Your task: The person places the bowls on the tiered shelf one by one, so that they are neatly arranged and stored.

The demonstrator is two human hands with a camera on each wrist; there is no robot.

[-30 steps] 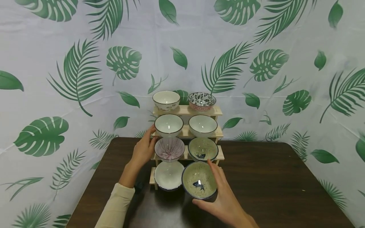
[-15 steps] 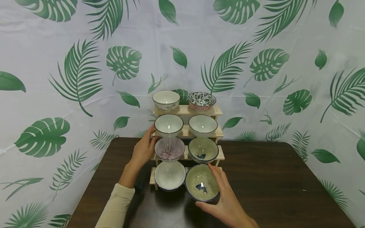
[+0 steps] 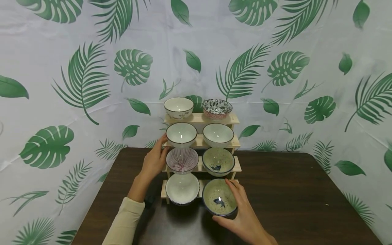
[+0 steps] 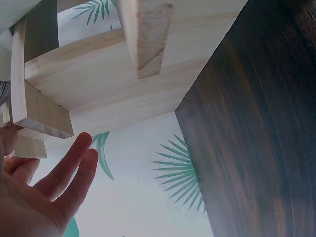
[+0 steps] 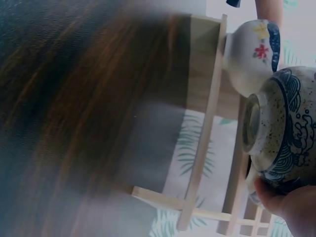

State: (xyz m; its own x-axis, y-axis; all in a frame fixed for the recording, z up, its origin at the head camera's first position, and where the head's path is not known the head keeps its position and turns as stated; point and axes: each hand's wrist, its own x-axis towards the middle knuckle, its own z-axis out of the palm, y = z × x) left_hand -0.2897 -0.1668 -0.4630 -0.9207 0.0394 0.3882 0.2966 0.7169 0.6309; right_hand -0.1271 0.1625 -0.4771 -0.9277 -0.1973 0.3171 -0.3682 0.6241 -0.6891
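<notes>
My right hand holds a speckled green bowl with a blue fish inside, thumb at the near rim and fingers at the far side. In the right wrist view the bowl's foot hangs clear of the bottom board, and blue waves pattern its outside. My left hand grips the left end of the tiered wooden stand around the second board from the top. In the left wrist view, two of its fingers point out freely past the wood. Beside the held bowl, a white bowl sits on the bottom tier.
A purple-striped bowl and another green fish bowl occupy the tier above. Higher up are two plain white bowls, then a floral white bowl and a black-patterned bowl. Behind the dark table hangs a leaf-print cloth.
The held green bowl has moved right and slightly toward me with my right hand, away from the white bowl beside it. My left hand stays in place on the stand.
</notes>
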